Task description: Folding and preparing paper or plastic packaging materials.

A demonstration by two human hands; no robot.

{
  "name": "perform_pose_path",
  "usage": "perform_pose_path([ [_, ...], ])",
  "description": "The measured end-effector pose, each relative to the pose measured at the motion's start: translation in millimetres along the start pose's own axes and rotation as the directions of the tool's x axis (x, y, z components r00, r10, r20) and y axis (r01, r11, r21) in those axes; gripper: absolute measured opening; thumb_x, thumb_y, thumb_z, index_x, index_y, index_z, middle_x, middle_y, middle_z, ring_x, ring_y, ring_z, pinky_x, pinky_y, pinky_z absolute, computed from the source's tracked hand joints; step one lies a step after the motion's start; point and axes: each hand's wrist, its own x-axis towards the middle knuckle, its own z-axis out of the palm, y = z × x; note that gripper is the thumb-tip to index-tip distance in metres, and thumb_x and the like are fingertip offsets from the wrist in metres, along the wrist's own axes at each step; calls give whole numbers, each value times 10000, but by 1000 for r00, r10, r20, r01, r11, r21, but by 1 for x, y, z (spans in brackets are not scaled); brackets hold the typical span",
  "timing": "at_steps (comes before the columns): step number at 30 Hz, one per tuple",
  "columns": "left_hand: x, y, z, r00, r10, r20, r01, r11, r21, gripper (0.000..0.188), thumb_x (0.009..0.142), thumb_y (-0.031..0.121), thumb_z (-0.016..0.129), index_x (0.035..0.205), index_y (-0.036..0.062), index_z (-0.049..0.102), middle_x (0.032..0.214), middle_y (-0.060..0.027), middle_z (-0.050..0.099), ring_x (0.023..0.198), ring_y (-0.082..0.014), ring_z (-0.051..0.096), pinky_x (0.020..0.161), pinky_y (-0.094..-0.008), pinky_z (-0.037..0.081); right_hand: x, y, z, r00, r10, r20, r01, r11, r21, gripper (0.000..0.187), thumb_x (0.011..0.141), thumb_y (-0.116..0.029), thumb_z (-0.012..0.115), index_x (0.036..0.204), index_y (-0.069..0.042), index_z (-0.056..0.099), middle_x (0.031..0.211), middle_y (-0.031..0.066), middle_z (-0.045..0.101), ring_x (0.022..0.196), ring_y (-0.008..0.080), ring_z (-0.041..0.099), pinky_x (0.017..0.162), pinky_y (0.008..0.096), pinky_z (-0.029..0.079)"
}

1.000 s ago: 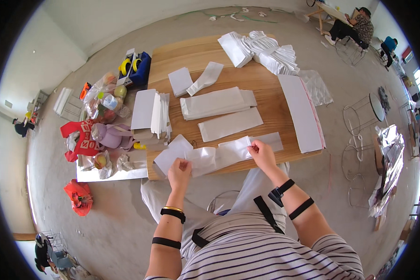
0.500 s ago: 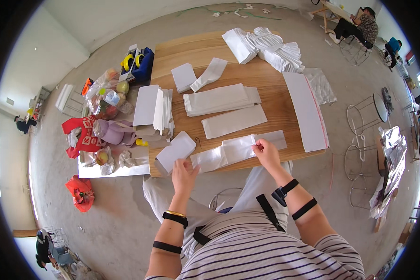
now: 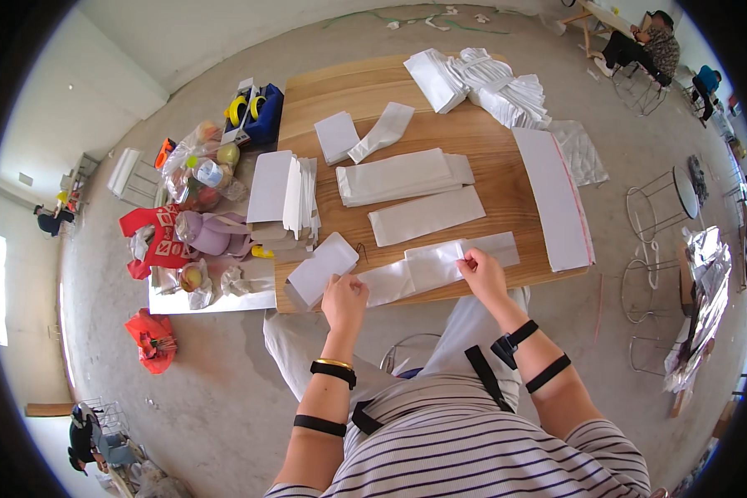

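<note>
A long, thin, glossy white strip (image 3: 423,264) lies along the near edge of the table, with a fold line near its middle. My right hand (image 3: 483,275) pinches its upper edge right of the middle, thumb against fingertips. At the strip's left end my left hand (image 3: 344,300) is closed, fingers curled at its corner. Just beyond that hand rests a white card (image 3: 322,267) with rounded corners. Farther up the table are a flat white folded strip (image 3: 427,216) and a small pile of similar strips (image 3: 398,178).
White cards (image 3: 270,187) stand stacked at the left, near plastic bags of fruit (image 3: 207,170). A blue bin (image 3: 262,114) with yellow tape rolls is behind them. Bundled white strips (image 3: 502,87) lie at the far right, a long white board (image 3: 552,199) at the right edge. Other people sit farther off.
The whole view has shifted slightly to the right. My left hand has turned a little, its fingers more curled at the strip's end. My right hand keeps its pinch on the strip.
</note>
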Motion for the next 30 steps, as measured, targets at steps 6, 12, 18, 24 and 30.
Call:
perform_pose_path([
  [6,-9,0,-10,997,-58,-43,58,998,7,167,773,204,724,859,84,645,908,-76,621,917,-298,611,788,-422,499,1,2,0,1000,-3,8,3,1000,-16,208,852,-265,708,836,-68,643,717,104,670,679,297,655,603,401,498],
  [12,-10,3,-3,997,-78,-22,79,995,66,286,755,280,793,871,64,644,890,-83,627,888,-293,617,773,-434,493,0,7,2,1000,-19,-20,18,998,-60,191,833,-263,720,828,-85,653,702,95,670,678,297,662,600,406,501],
  [18,4,-9,0,996,-64,-68,47,972,-230,234,793,231,771,863,31,670,763,-83,663,680,-241,635,655,-369,501,-2,-2,-2,999,-18,-30,18,999,-28,179,830,-259,714,823,-92,651,701,88,671,672,290,663,599,404,501],
  [24,19,-2,-5,999,-37,-2,36,988,-150,217,831,227,719,924,44,649,777,-105,686,740,-293,665,695,-399,508,0,-3,4,999,4,-46,-8,996,-93,194,834,-288,709,795,-112,637,703,62,676,678,286,662,597,408,495],
  [30,13,15,-8,1000,-9,30,7,997,73,262,812,221,750,861,53,555,847,-99,660,792,-328,644,689,-429,494,2,1,6,998,0,-56,-9,986,-165,256,832,-333,724,768,-116,605,691,54,662,678,290,653,589,424,483],
])
